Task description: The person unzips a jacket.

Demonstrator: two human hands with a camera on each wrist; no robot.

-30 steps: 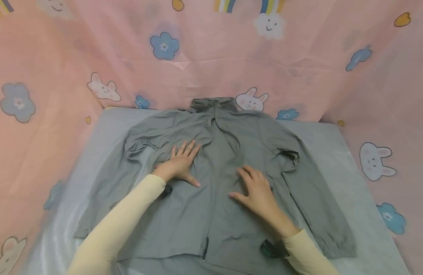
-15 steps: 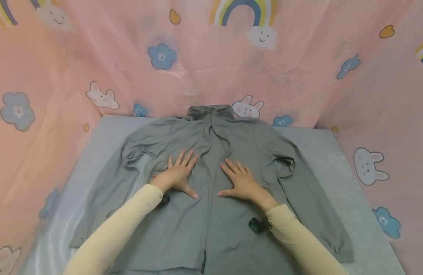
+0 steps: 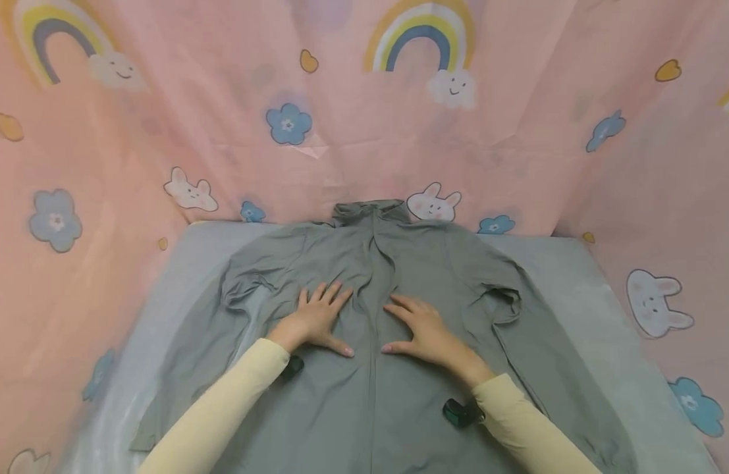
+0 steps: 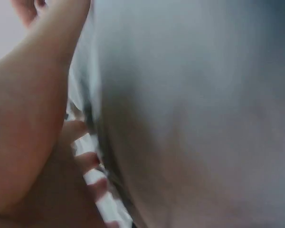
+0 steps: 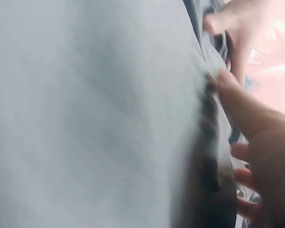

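Observation:
A grey jacket [image 3: 340, 421] lies spread front up, with its stand collar [image 3: 373, 209] at the far end and sleeves out to both sides. My left hand [image 3: 313, 322] rests with fingers spread on the chest, left of the front closure. Just across the closure, my right hand [image 3: 426, 334] lies over the other front panel, fingers extended and thumb pointing inward. In the left wrist view, grey cloth fills most of the frame beside the left hand [image 4: 28, 128]. The right wrist view has the right hand's thumb [image 5: 242, 102] against the cloth.
The jacket lies on a pale blue-grey covered table [image 3: 568, 276]. Behind and at both sides hangs a pink curtain [image 3: 340, 164] printed with rainbows, rabbits and flowers. A dark wrist camera [image 3: 459, 413] sits below the right wrist.
My right hand has moved left, close to the front closure, and its fingers lie flatter. The left hand keeps its place on the chest. The head view has tilted upward.

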